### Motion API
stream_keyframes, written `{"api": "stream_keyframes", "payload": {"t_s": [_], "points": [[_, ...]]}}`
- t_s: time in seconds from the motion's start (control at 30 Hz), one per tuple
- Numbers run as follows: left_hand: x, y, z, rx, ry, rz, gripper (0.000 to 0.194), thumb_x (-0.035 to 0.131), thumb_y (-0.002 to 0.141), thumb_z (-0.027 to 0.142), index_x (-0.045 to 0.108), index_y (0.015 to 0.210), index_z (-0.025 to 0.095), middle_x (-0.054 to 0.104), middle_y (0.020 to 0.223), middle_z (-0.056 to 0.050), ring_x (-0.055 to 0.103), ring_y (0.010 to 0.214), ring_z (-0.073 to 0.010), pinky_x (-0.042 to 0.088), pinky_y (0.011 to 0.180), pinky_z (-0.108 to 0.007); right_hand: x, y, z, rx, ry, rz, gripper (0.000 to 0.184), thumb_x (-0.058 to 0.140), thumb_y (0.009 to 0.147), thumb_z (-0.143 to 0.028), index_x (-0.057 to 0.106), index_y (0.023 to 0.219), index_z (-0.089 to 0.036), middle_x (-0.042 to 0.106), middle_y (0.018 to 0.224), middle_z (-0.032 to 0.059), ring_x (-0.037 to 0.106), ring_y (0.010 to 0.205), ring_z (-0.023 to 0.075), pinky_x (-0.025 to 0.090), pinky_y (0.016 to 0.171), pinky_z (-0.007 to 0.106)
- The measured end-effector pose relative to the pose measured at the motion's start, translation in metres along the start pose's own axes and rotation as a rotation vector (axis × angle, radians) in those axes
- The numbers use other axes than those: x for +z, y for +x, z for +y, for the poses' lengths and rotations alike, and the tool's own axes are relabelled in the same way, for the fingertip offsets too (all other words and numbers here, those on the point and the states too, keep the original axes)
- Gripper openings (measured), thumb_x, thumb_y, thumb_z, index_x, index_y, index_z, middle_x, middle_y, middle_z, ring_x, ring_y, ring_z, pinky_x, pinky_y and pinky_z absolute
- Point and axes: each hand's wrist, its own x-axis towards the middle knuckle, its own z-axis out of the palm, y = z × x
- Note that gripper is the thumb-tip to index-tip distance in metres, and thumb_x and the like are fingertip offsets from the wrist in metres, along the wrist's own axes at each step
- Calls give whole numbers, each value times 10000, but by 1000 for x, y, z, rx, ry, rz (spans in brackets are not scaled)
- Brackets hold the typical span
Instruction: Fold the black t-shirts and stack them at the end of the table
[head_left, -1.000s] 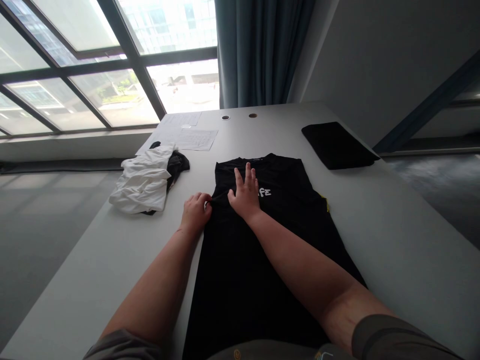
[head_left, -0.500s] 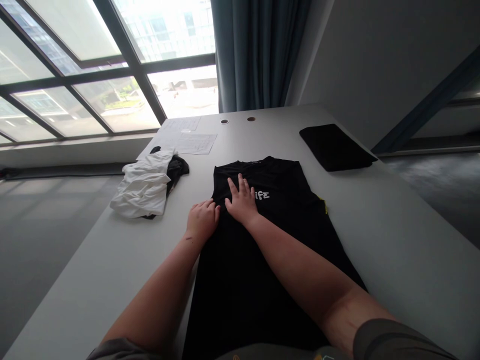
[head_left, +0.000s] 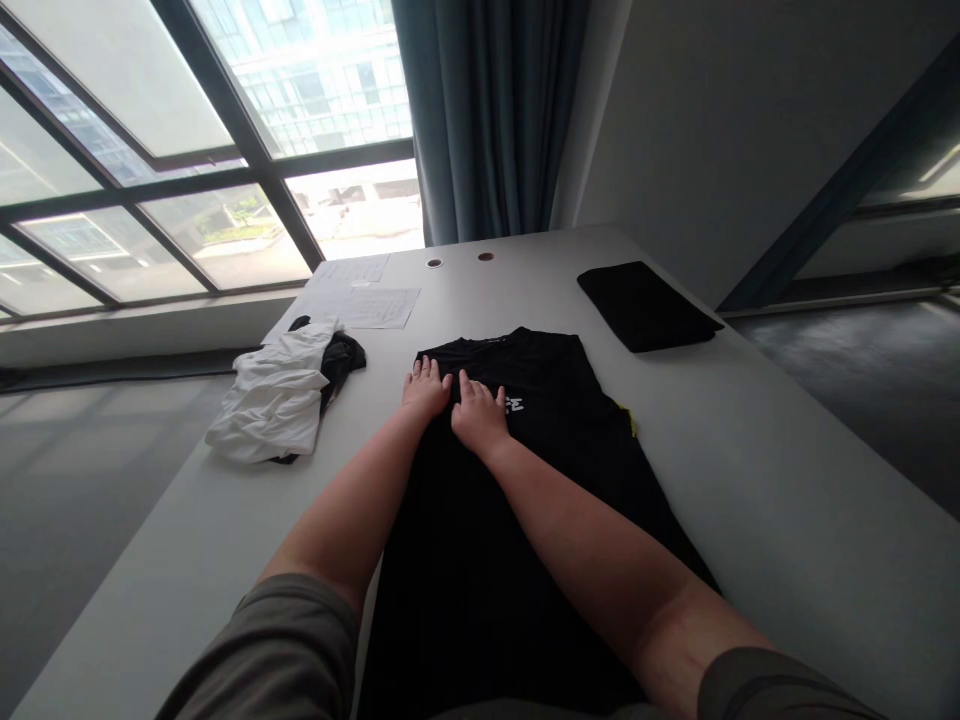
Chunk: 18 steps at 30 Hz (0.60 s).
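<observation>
Shirt (head_left: 487, 530), one, black, lies on one table (head_left: 787, 450), long axis lengthwise, neckline (head_left: 491, 341) toward far end.
Left hand (head_left: 427, 388) and right hand (head_left: 480, 415) rest palm-down on it, fingers extended, gripping nothing.

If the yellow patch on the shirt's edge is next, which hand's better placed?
Right hand, likely: it lies on the black shirt beside the white print, nearer the yellow patch. The left hand rests by the shirt's opposite edge, farther off.
</observation>
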Motion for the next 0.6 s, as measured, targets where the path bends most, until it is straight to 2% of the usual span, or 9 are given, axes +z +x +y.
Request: {"api": "stream_keyframes", "payload": {"t_s": [0.07,0.13,0.3,0.6], "points": [[7,6,-8,-80,-17,10,700,259,1046,513,315,1654,171,207,1734,-114,213,1596,-319,234,1282,-498,1,-2,-1,-26,-79,-60,633,482,966,-289,440,1589,-187,411,1645,155,321,1529,323,95,1266,642],[12,9,-13,-136,-26,29,722,255,1036,532,290,1664,177,164,1745,-96,198,1601,-308,206,1294,-493,1,-2,-1,-34,-125,-92,625,500,968,-343,476,1569,-172,338,1687,150,260,1555,344,80,1264,644],[16,18,-19,-210,-44,31,756,253,1021,553,278,1662,154,159,1743,-117,192,1603,-302,191,1293,-519,-1,3,3,-27,-153,-132,661,481,989,-417,431,1599,-169,291,1709,139,222,1570,343,63,1264,641],[7,42,-23,-275,-21,-47,723,185,1028,493,236,1680,187,116,1757,-78,121,1613,-330,163,1283,-583,-4,6,12,-71,-164,-156,677,476,1004,-461,404,1615,-178,269,1718,121,214,1579,324,76,1270,616]]}}
